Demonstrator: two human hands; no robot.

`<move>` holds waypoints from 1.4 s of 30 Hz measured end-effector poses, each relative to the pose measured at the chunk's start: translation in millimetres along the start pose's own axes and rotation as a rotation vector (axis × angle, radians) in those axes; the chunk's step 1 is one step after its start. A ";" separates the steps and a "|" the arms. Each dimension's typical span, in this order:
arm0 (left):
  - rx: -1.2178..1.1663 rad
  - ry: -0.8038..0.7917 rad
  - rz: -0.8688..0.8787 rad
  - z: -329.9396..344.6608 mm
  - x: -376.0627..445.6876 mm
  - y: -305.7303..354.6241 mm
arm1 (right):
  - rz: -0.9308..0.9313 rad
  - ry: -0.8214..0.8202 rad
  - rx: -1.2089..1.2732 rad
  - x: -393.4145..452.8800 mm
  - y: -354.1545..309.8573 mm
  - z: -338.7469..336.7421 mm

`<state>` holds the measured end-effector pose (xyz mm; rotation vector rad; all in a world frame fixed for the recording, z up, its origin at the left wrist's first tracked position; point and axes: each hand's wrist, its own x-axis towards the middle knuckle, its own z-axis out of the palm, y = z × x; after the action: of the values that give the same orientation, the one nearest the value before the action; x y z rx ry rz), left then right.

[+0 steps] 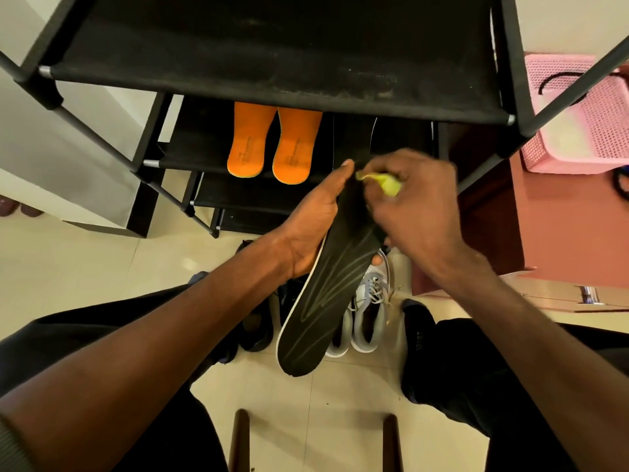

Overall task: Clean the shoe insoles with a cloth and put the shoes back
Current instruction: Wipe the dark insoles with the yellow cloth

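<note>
At the far left we see the black shoe rack (102,137), its fabric shelves stepping down toward the floor. On its second shelf lie two orange insoles (274,146), side by side, touching along their inner edges, heels toward us.

Moving right, our left hand (313,226) grasps one black insole (326,301) along its left edge, thumb stretched up to the toe end and fingertips curling out from beneath on the right. The insole hangs tilted in the air above the floor, toe end up near the rack, heel end down toward us. It is dark, with a thin white rim along its left side and pale curved lines running its length.

Beneath it on the tiled floor we count two dark shoes (253,327) to the left and two grey shoes (369,311) with white laces to the right.

Our right hand (418,206) is clenched around one small yellow-green cloth (386,183), bunched against the toe end of the insole.

At the far right stands one pink basket (585,114).
</note>
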<state>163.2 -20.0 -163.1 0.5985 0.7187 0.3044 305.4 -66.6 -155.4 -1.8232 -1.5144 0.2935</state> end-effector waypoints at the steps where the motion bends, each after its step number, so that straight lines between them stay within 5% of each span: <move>1: -0.016 0.015 -0.001 -2.5 -0.1 1.3 | -0.034 -0.045 0.024 -5.8 -4.6 2.4; 8: 0.062 0.021 -0.003 7.5 0.1 3.5 | 0.029 0.118 -0.094 13.8 8.5 -5.9; 13: 0.011 0.084 -0.011 -0.2 1.2 4.1 | -0.033 -0.020 -0.006 -15.7 -11.4 6.8; 18: 0.058 0.059 -0.030 5.6 2.2 -0.2 | 0.102 0.120 -0.184 11.8 9.1 -5.4; 25: -0.011 0.101 -0.005 -0.6 -3.6 -0.3 | -0.025 -0.032 0.109 -17.0 -12.8 12.8; 31: 0.115 0.107 -0.027 7.4 -0.2 -3.6 | 0.134 0.101 -0.081 0.5 6.5 5.3; 36: 0.090 0.214 0.036 -1.6 -1.2 -0.8 | -0.074 -0.070 -0.036 -19.1 -10.1 14.0; 42: 0.112 0.167 0.071 0.6 1.4 6.8 | -0.085 0.023 -0.220 12.0 11.0 -6.8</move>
<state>164.3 -14.2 -159.3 0.7119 0.8804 0.3849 321.1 -58.5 -154.6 -1.9166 -1.6570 0.0663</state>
